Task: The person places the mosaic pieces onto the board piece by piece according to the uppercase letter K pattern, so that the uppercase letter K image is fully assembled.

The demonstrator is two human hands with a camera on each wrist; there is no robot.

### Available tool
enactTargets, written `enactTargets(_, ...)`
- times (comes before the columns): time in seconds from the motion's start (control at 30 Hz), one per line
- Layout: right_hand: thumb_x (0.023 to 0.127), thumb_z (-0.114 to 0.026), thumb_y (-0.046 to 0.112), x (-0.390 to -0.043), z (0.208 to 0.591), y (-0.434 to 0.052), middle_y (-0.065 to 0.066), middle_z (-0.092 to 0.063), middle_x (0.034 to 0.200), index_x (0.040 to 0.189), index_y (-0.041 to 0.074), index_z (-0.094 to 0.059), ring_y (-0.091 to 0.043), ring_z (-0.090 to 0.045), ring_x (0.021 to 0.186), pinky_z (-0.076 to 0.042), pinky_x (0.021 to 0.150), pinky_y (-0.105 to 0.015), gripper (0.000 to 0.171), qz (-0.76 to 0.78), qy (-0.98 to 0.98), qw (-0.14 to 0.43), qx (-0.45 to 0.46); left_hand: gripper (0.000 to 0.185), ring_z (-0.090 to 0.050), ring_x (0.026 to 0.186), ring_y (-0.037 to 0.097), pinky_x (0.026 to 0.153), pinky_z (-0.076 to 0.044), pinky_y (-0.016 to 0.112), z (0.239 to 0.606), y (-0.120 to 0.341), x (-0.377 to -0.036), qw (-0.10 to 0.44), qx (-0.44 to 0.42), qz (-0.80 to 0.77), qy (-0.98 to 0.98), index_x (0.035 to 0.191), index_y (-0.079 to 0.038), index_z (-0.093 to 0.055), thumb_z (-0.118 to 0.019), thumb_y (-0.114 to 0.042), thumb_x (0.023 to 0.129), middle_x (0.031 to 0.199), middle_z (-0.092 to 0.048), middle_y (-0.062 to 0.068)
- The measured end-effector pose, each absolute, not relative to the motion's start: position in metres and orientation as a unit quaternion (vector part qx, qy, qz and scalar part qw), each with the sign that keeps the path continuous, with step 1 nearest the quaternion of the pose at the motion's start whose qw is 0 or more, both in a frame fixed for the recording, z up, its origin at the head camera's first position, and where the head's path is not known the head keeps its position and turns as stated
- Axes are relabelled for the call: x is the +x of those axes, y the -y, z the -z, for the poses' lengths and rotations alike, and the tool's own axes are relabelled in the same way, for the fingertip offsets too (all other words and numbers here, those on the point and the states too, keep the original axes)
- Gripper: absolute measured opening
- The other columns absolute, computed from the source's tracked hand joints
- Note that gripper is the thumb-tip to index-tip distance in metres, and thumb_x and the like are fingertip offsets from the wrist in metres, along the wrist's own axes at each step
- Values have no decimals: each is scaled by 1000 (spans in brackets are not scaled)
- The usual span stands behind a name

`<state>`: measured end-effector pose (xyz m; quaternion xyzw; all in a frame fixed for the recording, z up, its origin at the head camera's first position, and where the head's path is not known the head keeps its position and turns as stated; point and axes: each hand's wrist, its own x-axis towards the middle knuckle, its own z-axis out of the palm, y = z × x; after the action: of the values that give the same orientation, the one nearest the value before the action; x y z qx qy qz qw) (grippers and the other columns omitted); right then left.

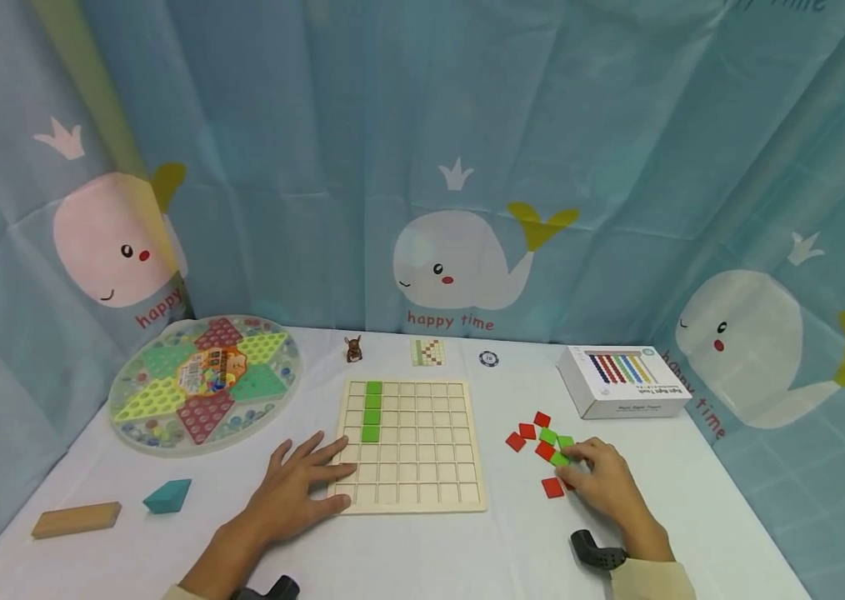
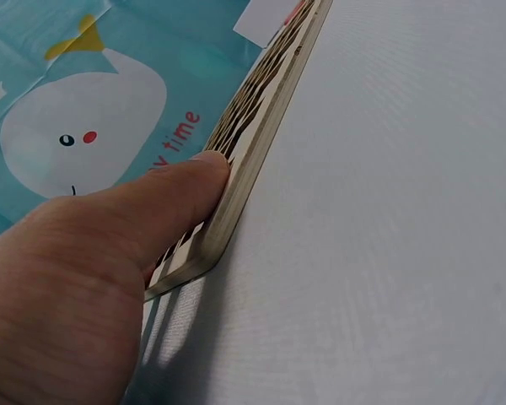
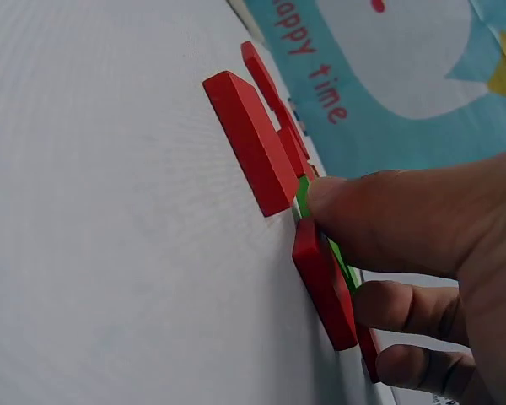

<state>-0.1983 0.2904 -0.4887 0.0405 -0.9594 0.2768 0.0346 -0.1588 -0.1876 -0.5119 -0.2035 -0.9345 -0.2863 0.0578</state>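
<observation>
My left hand (image 1: 291, 487) lies with fingers spread over the left edge of a square wooden grid board (image 1: 417, 475). Its thumb (image 2: 181, 198) presses on the board's near corner. Green square tiles (image 1: 372, 417) fill cells in one column at the board's upper left. To the right, my right hand (image 1: 606, 479) reaches into a loose group of red and green tiles. Its thumb and index finger pinch a green tile (image 1: 560, 459) among them. A red tile (image 1: 553, 487) lies just left of the thumb, and another red tile (image 3: 320, 283) stands close to the fingers.
Behind the board are a small brown animal figure (image 1: 353, 349), a patterned card (image 1: 428, 352) and a round chip (image 1: 488, 358). A white box (image 1: 628, 404) stands back right. A round Chinese checkers set (image 1: 167, 437), teal block (image 1: 167, 497) and wooden bar (image 1: 77, 520) lie left.
</observation>
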Motion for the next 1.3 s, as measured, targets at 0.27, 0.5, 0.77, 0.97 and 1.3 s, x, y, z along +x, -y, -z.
enactTargets(0.27,81,-74,13,-197,489,-290,-5,-60,101,106,8,-73,-23,-52,93,-46,80,-43,26,-267,962,41,35,46,-29,138,34,105,-6,64,510,186,-157,51,-203,288,934,117,-27,-72,-70,-53,81,144,-47,-4)
enactTargets(0.5,81,-75,17,-194,489,-281,-7,-58,100,107,3,-72,-26,-51,93,-46,78,-45,29,-263,963,48,16,46,-28,139,34,106,-5,63,509,187,-157,50,-204,286,935,118,-26,-72,-70,-53,81,144,-47,-3)
enactTargets(0.77,86,-70,7,-191,477,-279,-10,-61,107,117,2,-66,-29,-54,98,-46,87,-51,31,-281,955,88,38,47,-28,139,35,106,-4,64,510,187,-158,48,-207,288,934,119,-25,-72,-69,-54,81,145,-46,-3)
enactTargets(0.97,84,-72,4,-180,452,-273,-5,-64,102,116,6,-67,-25,-55,91,-49,75,-47,33,-286,938,169,97,47,-27,139,34,106,-4,64,511,187,-158,45,-206,287,935,119,-25,-72,-69,-54,81,145,-46,-3)
enactTargets(1.3,76,-78,-3,-160,405,-246,6,-64,103,112,7,-70,-11,-54,90,-46,75,-13,38,-307,891,255,214,47,-29,138,35,105,-6,64,512,189,-159,60,-210,284,934,118,-25,-72,-71,-52,80,144,-47,-2)
